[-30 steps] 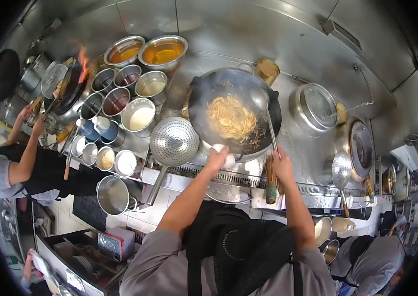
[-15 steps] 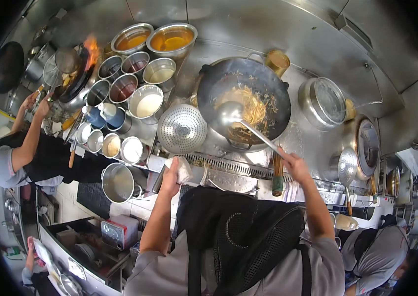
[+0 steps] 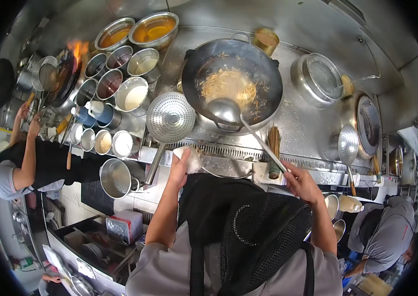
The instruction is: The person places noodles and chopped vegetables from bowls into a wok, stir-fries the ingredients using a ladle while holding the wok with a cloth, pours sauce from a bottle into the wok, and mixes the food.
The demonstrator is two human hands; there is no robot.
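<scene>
My left hand (image 3: 181, 167) is closed on a folded white cloth (image 3: 191, 159), in front of the stove's edge and close to the handle of a large perforated strainer (image 3: 170, 117). In my right hand (image 3: 300, 182) is the long handle of a metal ladle (image 3: 225, 110). The ladle's bowl rests in the near part of a big dark wok (image 3: 194, 74), at the edge of the pale noodle-like strips (image 3: 228, 86) and their steam. A bamboo brush (image 3: 273, 153) stands upright between the wok and my right hand.
Steel pots of sauces (image 3: 132, 93) and two bowls of orange liquid (image 3: 154, 30) are at the left. A lidded pot (image 3: 317, 79) and a second strainer (image 3: 348, 144) lie right. A co-worker (image 3: 21, 163) stands at a flaming wok; another person (image 3: 386, 232) bends at lower right.
My left hand has left the wok's near rim and moved back toward me with the cloth. The ladle came down from the wok's right side into the food, and my right hand drew back.
</scene>
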